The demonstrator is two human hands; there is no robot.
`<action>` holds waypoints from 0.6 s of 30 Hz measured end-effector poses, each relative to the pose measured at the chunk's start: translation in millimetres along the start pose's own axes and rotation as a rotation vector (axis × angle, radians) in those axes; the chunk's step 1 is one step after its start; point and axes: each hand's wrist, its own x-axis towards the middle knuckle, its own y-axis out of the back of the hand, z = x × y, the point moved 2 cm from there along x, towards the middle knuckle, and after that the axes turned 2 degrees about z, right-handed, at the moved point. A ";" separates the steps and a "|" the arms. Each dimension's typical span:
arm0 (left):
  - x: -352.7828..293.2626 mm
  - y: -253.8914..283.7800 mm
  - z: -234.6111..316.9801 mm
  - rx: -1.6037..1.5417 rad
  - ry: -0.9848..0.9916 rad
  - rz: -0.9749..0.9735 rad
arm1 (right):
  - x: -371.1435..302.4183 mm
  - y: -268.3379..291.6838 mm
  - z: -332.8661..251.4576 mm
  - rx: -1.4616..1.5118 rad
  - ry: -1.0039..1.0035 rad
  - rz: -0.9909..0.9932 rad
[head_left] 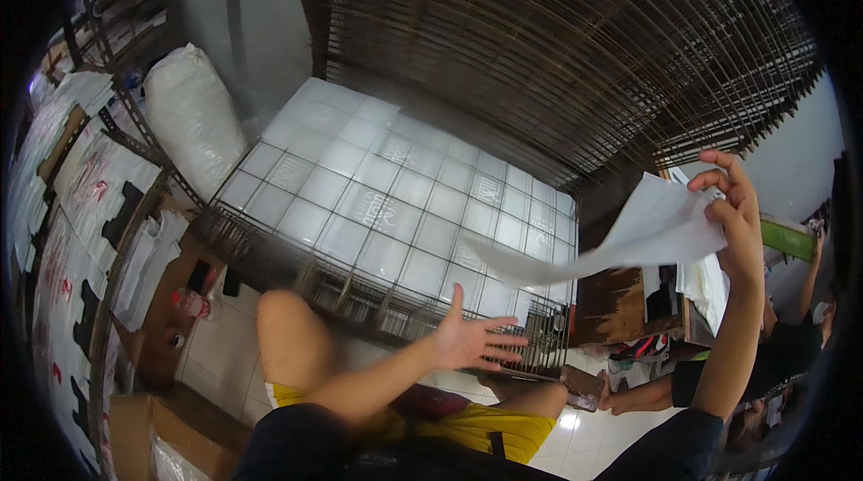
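Note:
My right hand (733,211) is raised at the right, its thumb and fingers pinching the edge of a thin white sheet (620,234). The sheet curves away to the left, its far end blurred and hanging above a wire rack shelf (241,213). Nothing is in my left hand (475,340), which hovers at the shelf's near edge with fingers spread. Flat white sheets (431,202) cover most of that shelf, some with pale lettering, and the wire grid shows over or through them.
Many wire shelves (557,40) are tilted up above the far side. A stack of white sheets (699,288) stands below my right hand. Left are a stuffed white sack (191,117), shelving with printed sheets (85,238) and a cardboard box (135,432). Another person (791,364) sits at the right.

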 end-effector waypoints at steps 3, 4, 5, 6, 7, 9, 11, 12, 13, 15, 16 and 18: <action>-26.3 14.2 18.1 -0.241 -0.201 -0.048 | -14.1 -15.6 -9.6 -0.091 0.007 0.034; -41.7 -8.0 27.9 -0.171 -0.305 0.051 | -19.4 -15.2 0.0 -0.074 0.046 0.025; -59.6 -23.0 33.9 -0.101 -0.417 0.153 | -24.1 -17.4 -0.3 -0.061 -0.011 -0.016; -77.2 -28.5 32.1 -0.133 -0.394 0.173 | -28.9 -20.3 -3.5 -0.041 -0.066 -0.059; -92.7 -30.6 28.9 -0.166 -0.363 0.189 | -34.9 -22.3 -4.2 -0.026 -0.125 -0.098; -108.9 -23.4 20.2 -0.012 -0.379 0.327 | -39.9 -27.0 18.7 -0.014 -0.191 -0.119; -116.3 -19.8 13.9 0.371 -0.439 0.552 | -45.8 -29.7 40.1 0.050 -0.317 -0.171; -115.9 -24.4 15.1 0.198 -0.466 0.513 | -46.6 -30.4 60.6 0.106 -0.385 -0.195; -122.6 -29.5 13.8 0.214 -0.495 0.598 | -49.0 -39.3 79.8 0.202 -0.551 -0.175; -121.5 -31.5 18.5 0.249 -0.517 0.727 | -59.8 -38.1 121.6 0.224 -0.719 -0.205; -123.5 -32.2 22.2 0.264 -0.520 0.775 | -62.1 -42.8 124.8 0.238 -0.773 -0.237; -128.0 -32.7 33.8 0.294 -0.526 0.870 | -66.1 -55.7 126.6 0.264 -0.880 -0.301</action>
